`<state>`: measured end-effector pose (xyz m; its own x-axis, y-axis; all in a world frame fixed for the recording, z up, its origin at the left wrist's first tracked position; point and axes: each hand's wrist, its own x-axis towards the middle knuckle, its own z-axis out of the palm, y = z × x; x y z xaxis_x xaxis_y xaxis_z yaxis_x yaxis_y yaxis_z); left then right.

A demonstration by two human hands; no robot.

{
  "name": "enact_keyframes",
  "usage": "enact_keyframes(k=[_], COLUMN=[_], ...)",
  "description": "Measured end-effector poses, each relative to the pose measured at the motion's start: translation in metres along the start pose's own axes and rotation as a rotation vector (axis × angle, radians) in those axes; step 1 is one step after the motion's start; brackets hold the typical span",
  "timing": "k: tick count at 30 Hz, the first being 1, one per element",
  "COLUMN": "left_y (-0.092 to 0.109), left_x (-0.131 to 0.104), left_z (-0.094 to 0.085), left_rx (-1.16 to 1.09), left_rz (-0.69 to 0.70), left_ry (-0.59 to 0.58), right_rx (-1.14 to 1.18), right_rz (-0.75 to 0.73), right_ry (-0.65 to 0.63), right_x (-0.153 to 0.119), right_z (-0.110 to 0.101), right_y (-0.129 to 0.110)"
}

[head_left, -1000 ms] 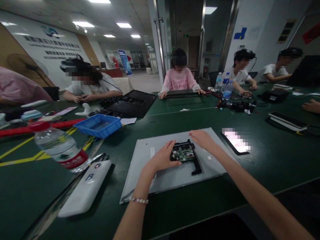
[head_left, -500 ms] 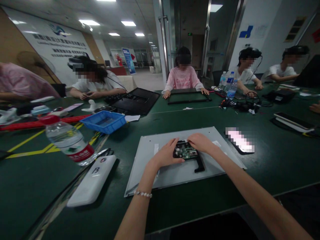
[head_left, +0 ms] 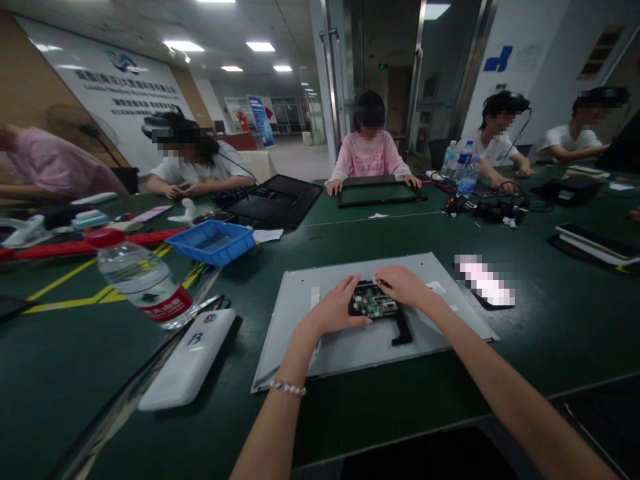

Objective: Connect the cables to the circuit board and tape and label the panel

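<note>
A green circuit board [head_left: 376, 305] sits in a black plastic bracket [head_left: 403, 331] on the back of a flat light-grey panel [head_left: 300, 313]. My left hand [head_left: 336, 310] grips the board's left side, thumb along the near edge and fingers at the far left corner. Bent over the bracket's far right corner, my right hand [head_left: 404, 283] has its fingers pinched together. A small white piece shows beside those fingertips, but what they hold is hidden.
Left of the panel lie a white power bank [head_left: 193, 360], a water bottle [head_left: 145, 280] and a blue tray [head_left: 213, 243]. A phone [head_left: 485, 283] lies to the right. Across the table, a person holds a black frame [head_left: 383, 203]; a black casing [head_left: 275, 200] lies beside it.
The whole view has shifted slightly, moving everything a little to the right. Both hands keep nearly the same place on the board and bracket.
</note>
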<state>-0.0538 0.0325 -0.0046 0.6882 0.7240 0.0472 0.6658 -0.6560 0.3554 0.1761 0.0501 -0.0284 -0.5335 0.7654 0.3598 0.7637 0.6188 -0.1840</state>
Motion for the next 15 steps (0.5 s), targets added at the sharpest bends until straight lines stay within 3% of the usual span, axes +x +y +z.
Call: enact_keyframes(k=[6,15], left_y=[-0.0004,-0.0006], left_x=[0.0002,0.0008], left_z=[-0.0003,0.0002], left_rx=[-0.004,-0.004], left_rz=[0.000,0.008], left_ry=[-0.001,0.007], right_rx=[-0.021,-0.051], right_rz=[0.012,0.053], right_ry=[-0.027,0.068], right_x=[0.0018,-0.0005], right_z=[0.0040,-0.0041], right_y=[-0.0008,-0.0014])
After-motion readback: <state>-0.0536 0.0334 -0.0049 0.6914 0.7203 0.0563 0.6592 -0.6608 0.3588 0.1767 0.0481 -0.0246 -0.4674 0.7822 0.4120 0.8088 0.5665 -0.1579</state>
